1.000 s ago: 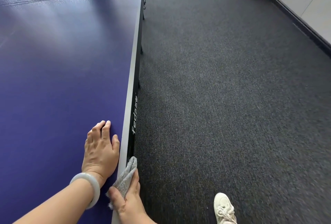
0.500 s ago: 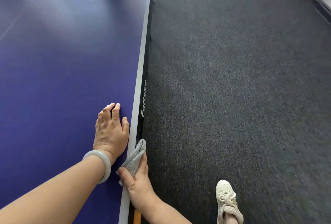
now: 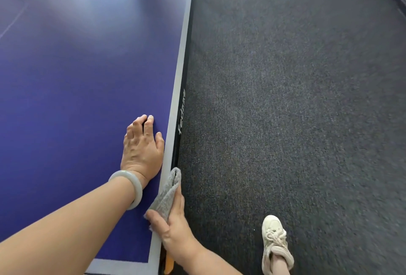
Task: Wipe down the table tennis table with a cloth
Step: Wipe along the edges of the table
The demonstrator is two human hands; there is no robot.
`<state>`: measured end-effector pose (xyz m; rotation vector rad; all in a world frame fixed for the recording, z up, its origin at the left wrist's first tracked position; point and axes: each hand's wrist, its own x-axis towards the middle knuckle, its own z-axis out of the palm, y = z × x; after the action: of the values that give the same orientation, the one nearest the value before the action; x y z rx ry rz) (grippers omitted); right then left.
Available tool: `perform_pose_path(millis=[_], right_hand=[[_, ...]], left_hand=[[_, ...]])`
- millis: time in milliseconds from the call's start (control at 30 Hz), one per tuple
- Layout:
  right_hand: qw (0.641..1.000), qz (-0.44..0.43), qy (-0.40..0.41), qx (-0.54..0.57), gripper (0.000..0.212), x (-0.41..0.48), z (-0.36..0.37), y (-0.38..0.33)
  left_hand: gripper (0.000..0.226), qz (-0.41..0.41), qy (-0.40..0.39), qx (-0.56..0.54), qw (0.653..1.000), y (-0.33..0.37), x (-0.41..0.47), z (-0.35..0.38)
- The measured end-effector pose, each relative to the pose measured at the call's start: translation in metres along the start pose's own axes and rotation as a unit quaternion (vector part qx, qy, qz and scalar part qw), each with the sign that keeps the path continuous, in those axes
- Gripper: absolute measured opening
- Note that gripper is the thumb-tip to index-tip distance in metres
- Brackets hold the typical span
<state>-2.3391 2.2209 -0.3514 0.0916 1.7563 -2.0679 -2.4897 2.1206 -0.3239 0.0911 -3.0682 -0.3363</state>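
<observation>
- Right grip [image 3: 173, 228] sits at 6 o'clock in my view, clamped on the grey cloth [image 3: 168, 191]: thumb on top, fingers down the outer side.
- The cloth is folded over the right edge of the desk [image 3: 77, 99]. It covers the white border line [image 3: 175, 103] and touches the black side rail [image 3: 183, 112].
- The cloth's free end sticks out of the grip toward 12.
- Left grip [image 3: 142, 145] lies flat on the blue top with fingers straight, holding nothing. It's at 11 from the cloth, thumb against the border line, pale bangle [image 3: 129, 187] on the wrist.
- Key relation: the edge's long axis runs 6 to 12, leaning slightly to 1, and most of the visible edge lies at 12 from the cloth.
- My read: the next stroke slides along that axis, right grip only, with the left as a brace.
- Risk: the cloth slips off toward 3, over the carpet [image 3: 285, 99].
</observation>
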Motion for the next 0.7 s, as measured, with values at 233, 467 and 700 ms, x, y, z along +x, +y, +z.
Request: perform_pose_path(millis=[233, 467, 700], right_hand=[[0.997, -0.029, -0.036, -0.067, 0.105, -0.015, 0.002, 0.019], [0.994, 0.074, -0.053, 0.058, 0.108, -0.001, -0.013, -0.003], [0.969, 0.132, 0.121, 0.168, 0.064, 0.009, 0.008, 0.001]], left_hand=[[0.053, 0.008, 0.010, -0.003, 1.000, -0.003, 0.000, 0.003], [0.054, 0.008, 0.006, -0.005, 1.000, -0.004, 0.001, 0.001], [0.055, 0.010, 0.007, -0.007, 1.000, -0.004, 0.001, 0.001]])
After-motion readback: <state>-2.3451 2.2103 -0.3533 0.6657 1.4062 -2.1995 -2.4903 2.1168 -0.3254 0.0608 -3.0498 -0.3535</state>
